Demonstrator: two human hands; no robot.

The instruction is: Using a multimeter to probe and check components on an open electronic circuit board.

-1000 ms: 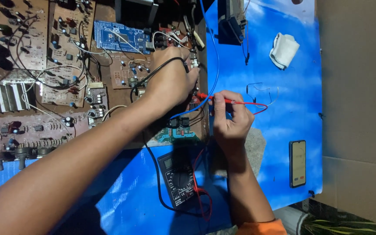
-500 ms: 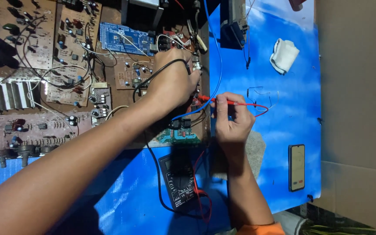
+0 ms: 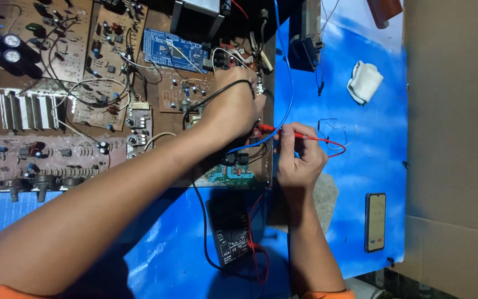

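Even overhead light is falling bright on the blue mat (image 3: pixel 372 144), glaring on the white cloth (image 3: pixel 364 81). Below the left hand (image 3: pixel 233 108), both forearms are casting soft shadows. Focus is staying mostly sharp; top edge is darkening.

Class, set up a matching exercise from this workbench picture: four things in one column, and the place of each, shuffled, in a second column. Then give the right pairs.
Things:
1. multimeter
2. phone
3. white cloth
4. red probe

Places:
A. in the grip of the right hand
B. on the blue sheet, upper right
C. on the blue sheet, between the two forearms
D. on the blue sheet, near the cardboard edge, lower right

Pairs: 1-C, 2-D, 3-B, 4-A
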